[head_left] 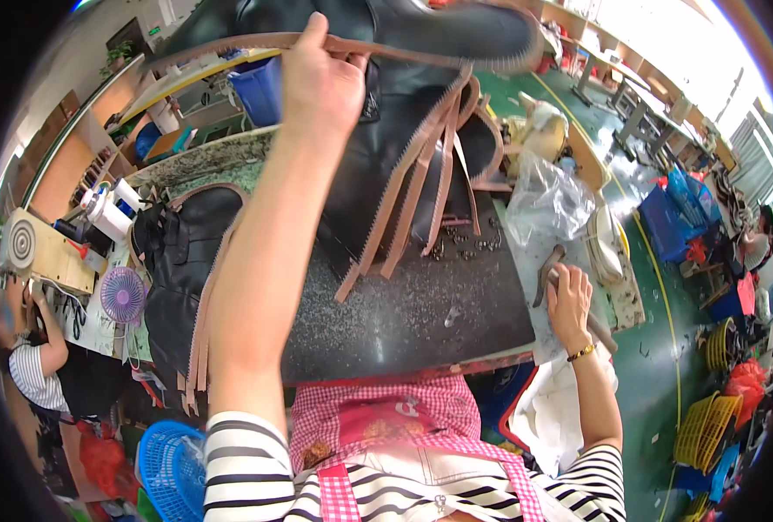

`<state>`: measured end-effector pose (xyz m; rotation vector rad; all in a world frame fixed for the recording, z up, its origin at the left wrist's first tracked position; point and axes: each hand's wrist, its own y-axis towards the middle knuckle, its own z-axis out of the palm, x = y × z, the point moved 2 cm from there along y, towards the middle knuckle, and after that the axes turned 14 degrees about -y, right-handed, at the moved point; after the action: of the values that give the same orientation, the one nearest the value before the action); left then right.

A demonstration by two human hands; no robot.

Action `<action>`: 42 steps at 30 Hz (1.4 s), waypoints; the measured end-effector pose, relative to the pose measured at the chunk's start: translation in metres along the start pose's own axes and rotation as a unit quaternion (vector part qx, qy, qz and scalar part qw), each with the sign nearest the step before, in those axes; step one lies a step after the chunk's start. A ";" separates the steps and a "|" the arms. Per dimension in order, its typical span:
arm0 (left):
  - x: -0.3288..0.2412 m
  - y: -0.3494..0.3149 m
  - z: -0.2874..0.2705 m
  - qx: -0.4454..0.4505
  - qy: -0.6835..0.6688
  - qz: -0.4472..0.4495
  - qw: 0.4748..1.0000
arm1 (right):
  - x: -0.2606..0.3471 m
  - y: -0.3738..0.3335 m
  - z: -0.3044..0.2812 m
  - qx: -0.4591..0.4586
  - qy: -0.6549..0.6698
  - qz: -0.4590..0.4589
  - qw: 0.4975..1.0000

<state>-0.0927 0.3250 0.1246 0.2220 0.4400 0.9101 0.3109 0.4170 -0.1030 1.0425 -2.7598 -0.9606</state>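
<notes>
My left hand [321, 83], raised at the top, is closed on the edge of a black leather boot upper [456, 35] rimmed with a brown toothed strip. Below it, more black leather pieces [360, 165] with long brown strips [413, 187] hang over a dark work board [386, 322]. At the board's right side my right hand [569, 304] is closed over a hammer [552, 268], its curved dark head beyond my fingers and the handle running back beneath my palm. Small metal bits [482, 244] and pale crumbs lie on the board.
Another black leather upper [191, 278] lies to the left, near a purple fan [123, 294]. A clear plastic bag [550, 204] rests behind my right hand. A blue basket [171, 470] stands low left. A co-worker [43, 365] is at far left. Yellow baskets [708, 431] stand right.
</notes>
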 end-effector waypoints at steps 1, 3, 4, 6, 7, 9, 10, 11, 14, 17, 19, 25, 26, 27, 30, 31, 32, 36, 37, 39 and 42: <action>0.024 -0.011 -0.001 -0.103 0.007 0.021 0.994 | 0.008 0.001 -0.005 -0.003 0.053 -0.005 0.999; 0.063 -0.020 -0.038 -0.188 0.092 -0.102 0.973 | 0.034 0.013 -0.015 -0.019 0.165 -0.021 0.986; 0.077 -0.017 -0.063 -0.193 0.097 -0.142 0.966 | 0.050 0.018 -0.018 0.009 0.196 -0.052 0.979; 0.096 -0.002 -0.084 -0.231 0.075 -0.187 0.952 | 0.080 0.032 -0.014 0.073 0.256 -0.089 0.960; 0.095 0.006 -0.086 -0.221 0.075 -0.203 0.951 | 0.093 0.040 -0.009 0.105 0.289 -0.095 0.947; 0.090 0.006 -0.071 -0.215 0.112 -0.266 0.933 | 0.102 0.054 0.015 0.112 0.257 -0.058 0.958; 0.082 0.004 -0.071 -0.171 0.108 -0.333 0.921 | 0.105 0.059 0.024 0.115 0.245 -0.044 0.962; 0.076 -0.005 -0.061 -0.124 0.160 -0.372 0.906 | 0.105 0.063 0.030 0.141 0.241 -0.038 0.960; 0.056 -0.060 -0.052 0.067 0.287 -0.435 0.851 | 0.098 0.069 0.038 0.175 0.234 -0.034 0.956; 0.041 -0.147 -0.074 0.167 0.386 -0.393 0.818 | 0.103 0.067 0.029 0.165 0.306 -0.035 0.937; 0.035 -0.198 -0.093 0.216 0.595 -0.204 0.747 | 0.118 0.062 -0.003 0.141 0.363 -0.079 0.918; 0.002 -0.245 -0.121 0.240 0.519 -0.243 0.784 | 0.156 0.043 -0.089 0.205 0.484 -0.184 0.830; -0.005 -0.252 -0.117 0.272 0.509 -0.162 0.800 | 0.159 0.041 -0.093 0.252 0.526 -0.168 0.795; -0.015 -0.258 -0.114 0.319 0.535 -0.091 0.777 | 0.162 0.040 -0.096 0.298 0.566 -0.152 0.753; -0.045 -0.270 -0.097 0.432 0.588 0.040 0.683 | 0.165 0.032 -0.103 0.389 0.626 -0.106 0.668; -0.050 -0.274 -0.098 0.435 0.602 0.064 0.667 | 0.167 0.030 -0.103 0.408 0.642 -0.092 0.643; -0.055 -0.279 -0.100 0.438 0.615 0.088 0.650 | 0.170 0.029 -0.102 0.374 0.630 -0.122 0.670; -0.063 -0.285 -0.104 0.455 0.627 0.122 0.621 | 0.187 0.031 -0.108 0.318 0.598 -0.197 0.709; -0.064 -0.286 -0.105 0.458 0.624 0.126 0.620 | 0.190 0.031 -0.109 0.319 0.593 -0.201 0.711; -0.064 -0.287 -0.106 0.466 0.626 0.131 0.611 | 0.194 0.031 -0.111 0.321 0.581 -0.211 0.717; -0.066 -0.285 -0.103 0.484 0.633 0.126 0.591 | 0.198 0.029 -0.112 0.308 0.564 -0.203 0.739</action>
<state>0.0281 0.1015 -0.0543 0.6320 2.3432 0.8930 0.1679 0.2531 -0.0302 1.5793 -1.7437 0.5980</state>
